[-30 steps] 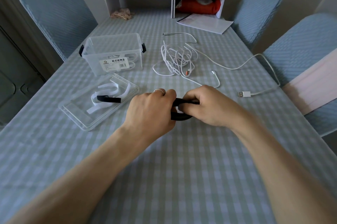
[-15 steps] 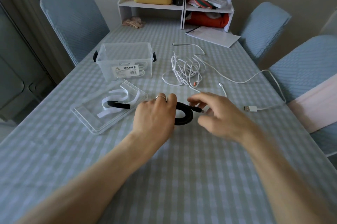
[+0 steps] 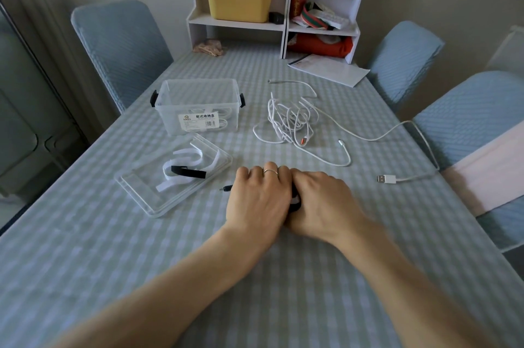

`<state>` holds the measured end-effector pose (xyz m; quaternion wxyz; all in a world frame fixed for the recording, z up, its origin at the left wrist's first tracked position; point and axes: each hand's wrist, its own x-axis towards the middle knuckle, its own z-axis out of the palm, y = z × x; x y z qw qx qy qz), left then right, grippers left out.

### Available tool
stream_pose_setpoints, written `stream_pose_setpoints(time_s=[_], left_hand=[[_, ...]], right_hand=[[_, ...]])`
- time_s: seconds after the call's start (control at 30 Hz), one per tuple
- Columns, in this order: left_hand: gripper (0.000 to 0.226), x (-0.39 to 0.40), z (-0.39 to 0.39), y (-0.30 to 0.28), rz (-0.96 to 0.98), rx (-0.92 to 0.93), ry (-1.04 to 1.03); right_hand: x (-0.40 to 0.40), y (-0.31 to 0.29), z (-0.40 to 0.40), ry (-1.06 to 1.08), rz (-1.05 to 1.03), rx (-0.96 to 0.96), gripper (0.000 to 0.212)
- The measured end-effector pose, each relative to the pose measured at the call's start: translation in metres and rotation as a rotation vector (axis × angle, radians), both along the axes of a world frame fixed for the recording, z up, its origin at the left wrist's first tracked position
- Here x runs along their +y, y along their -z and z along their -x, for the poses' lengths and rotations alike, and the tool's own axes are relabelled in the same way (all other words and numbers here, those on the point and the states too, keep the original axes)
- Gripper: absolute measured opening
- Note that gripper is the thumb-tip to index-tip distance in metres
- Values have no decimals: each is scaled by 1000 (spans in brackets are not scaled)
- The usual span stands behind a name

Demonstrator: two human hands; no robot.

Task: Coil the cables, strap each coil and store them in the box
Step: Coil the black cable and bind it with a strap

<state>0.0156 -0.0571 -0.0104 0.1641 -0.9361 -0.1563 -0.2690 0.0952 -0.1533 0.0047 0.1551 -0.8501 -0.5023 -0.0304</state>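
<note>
The main risk at this moment is that the black cable coil [image 3: 295, 200], which is almost wholly hidden between the two hands, springs open before a strap is closed round it; that would come from either hand easing its hold while the strap is being wrapped, since a stiff short cable is likely to want to uncurl. A second risk is that the free plug end [image 3: 226, 188], which pokes out to the left of the left hand just above the surface [image 3: 283, 291], slips out of the bundle and is left outside the strap. The left hand [image 3: 259, 200] lies knuckles up with its fingers curled down over the coil, a ring on one finger, and it appears to grip the cable. The right hand [image 3: 320, 203] is pressed against it from the right, fingers curled inward on the same coil, with a small patch of white showing between the two hands that may be a strap, though that cannot be told for sure. Spare straps [image 3: 187, 166], white and black, lie in the clear lid [image 3: 136, 191] near the left hand. The box [image 3: 198, 95] stands open beyond the lid, with white coils visible inside, and a loose tangle of white cables [image 3: 292, 118] lies to its right, not yet coiled.
</note>
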Motion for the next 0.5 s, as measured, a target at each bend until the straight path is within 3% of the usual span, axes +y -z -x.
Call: stream_pose_setpoints(time_s=[0.07,0.2,0.37,0.5], left_hand=[[15,1,2,-5,54,7,23],[34,5,4,-9,104,37,-44],[31,13,7,-11,106,-87,-55],[26,20,8,-12,100,-74,32]], right_hand=[[1,3,-2,-5,-17,-33,16],[4,1,-3,-24,-111,-116,27],[2,-8,0,29,-96,-20,22],[-8,-12,-8,79,-34,46,24]])
